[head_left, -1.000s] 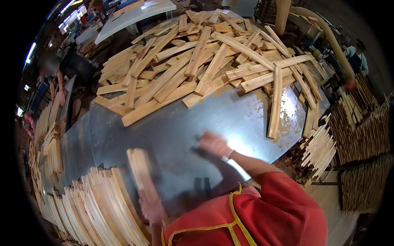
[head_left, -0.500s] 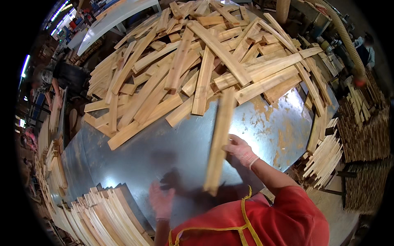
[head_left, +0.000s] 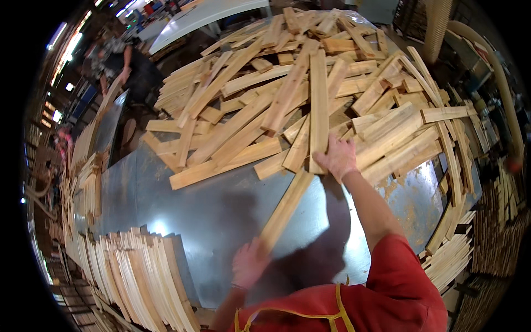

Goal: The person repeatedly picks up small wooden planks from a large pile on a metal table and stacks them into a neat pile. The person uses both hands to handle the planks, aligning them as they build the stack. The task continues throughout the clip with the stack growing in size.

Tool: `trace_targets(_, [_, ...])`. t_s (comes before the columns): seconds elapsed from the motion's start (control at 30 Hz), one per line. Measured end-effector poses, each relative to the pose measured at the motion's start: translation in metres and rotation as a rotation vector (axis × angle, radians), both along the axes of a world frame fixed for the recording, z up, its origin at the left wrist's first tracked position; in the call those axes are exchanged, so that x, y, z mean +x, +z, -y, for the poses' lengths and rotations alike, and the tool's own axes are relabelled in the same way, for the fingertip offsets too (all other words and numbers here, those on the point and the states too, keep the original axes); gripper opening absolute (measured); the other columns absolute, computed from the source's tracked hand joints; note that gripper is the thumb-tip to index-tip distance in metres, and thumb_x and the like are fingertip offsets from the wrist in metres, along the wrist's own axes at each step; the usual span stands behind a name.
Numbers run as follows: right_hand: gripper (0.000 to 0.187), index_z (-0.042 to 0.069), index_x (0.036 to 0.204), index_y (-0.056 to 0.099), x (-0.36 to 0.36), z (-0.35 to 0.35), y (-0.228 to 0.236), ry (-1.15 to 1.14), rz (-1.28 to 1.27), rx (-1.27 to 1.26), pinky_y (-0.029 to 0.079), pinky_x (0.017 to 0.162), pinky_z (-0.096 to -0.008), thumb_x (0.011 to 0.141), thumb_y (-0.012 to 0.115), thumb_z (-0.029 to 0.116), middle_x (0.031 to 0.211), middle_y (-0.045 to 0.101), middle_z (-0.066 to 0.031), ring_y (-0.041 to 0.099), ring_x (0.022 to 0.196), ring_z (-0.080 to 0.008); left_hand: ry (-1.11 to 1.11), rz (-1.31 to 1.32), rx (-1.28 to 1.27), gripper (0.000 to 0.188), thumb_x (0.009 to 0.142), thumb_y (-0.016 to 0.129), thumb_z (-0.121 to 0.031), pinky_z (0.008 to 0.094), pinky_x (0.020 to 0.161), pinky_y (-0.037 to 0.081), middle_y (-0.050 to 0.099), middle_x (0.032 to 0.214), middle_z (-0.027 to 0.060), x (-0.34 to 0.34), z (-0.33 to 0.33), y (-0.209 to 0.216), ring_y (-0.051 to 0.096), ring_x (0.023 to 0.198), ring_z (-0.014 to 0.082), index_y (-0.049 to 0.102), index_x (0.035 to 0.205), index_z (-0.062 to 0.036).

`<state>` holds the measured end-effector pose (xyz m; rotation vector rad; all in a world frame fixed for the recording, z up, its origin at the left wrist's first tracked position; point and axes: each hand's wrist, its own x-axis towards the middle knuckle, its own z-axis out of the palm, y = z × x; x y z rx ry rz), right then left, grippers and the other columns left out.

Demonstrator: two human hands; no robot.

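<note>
My left hand (head_left: 250,264), in a pinkish work glove, is closed round the near end of a wooden board (head_left: 287,209). This board slants up and to the right over the metal table, its far end next to the pile. At the pile's front edge my right hand (head_left: 338,157) grips the near end of another board (head_left: 319,105), which points away from me and lies across other pieces. The loose pile of boards (head_left: 238,160) spreads over the far half of the table. My right fingers are partly hidden by the board and hand.
The metal table (head_left: 221,216) has sawdust patches at the right. A neat row of boards (head_left: 144,276) stands at its near left. More stacked wood (head_left: 451,257) is at the right. A co-worker (head_left: 124,61) handles wood at the far left. A ribbed hose (head_left: 440,30) hangs behind.
My right hand has let go of the board it carried and reached forward onto another in the pile. My left hand, empty before, now holds a board. The view has shifted.
</note>
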<state>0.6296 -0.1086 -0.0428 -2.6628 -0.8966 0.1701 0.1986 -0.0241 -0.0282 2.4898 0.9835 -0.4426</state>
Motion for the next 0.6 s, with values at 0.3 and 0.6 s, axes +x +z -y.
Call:
trace_targets(0.3, [0.051, 0.010, 0.122, 0.064, -0.186, 0.050, -0.031, -0.115, -0.099, 0.084, 0.043, 0.108, -0.0494, 0.081, 0.072, 0.040, 0.114, 0.073, -0.0202, 0.066, 0.113, -0.0385, 0.796, 0.578, -1.082, 0.070, 0.089, 0.080, -0.027, 0.0336, 0.090, 0.057, 0.068, 0.119, 0.0115, -0.213, -0.006, -0.021, 0.068, 0.103, 0.0233, 0.054, 0.148, 0.0012])
trace_targets(0.6, [0.070, 0.007, 0.144, 0.043, -0.236, -0.019, -0.014, -0.339, -0.407, 0.320, 0.055, 0.097, -0.0539, 0.083, 0.073, 0.023, 0.121, 0.066, -0.0320, 0.066, 0.110, -0.0516, 0.772, 0.378, -0.682, 0.048, 0.091, 0.067, -0.010, 0.0386, 0.084, 0.058, 0.070, 0.124, 0.0145, -0.257, -0.003, -0.015, 0.071, 0.104, 0.0282, 0.060, 0.137, 0.0004])
